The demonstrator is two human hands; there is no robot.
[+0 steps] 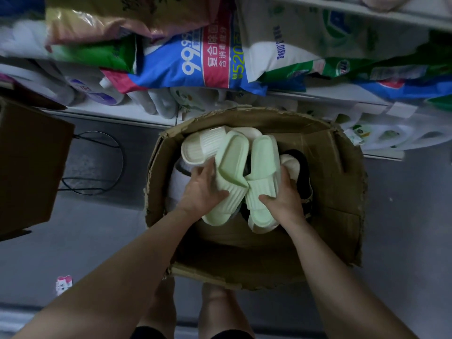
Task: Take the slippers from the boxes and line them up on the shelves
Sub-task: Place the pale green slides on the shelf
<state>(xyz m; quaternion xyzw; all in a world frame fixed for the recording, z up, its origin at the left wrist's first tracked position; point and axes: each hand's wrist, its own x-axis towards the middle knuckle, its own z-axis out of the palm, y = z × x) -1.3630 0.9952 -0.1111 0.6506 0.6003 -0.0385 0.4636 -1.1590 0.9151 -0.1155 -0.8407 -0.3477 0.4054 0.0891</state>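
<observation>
Both hands are in the cardboard box (342,192). Our left hand (203,189) grips the left pale green slipper (230,172), thumb on the ribbed strap, fingers curled round its side. Our right hand (285,200) grips the right pale green slipper (263,167) the same way. We lift both straight up as a pair, clear the cream slipper (203,148) lying against them, then go to the shelf (102,113).

Dim, flat indoor light, soft motion blur on the top-left bags (80,23), fisheye bending at edges
</observation>
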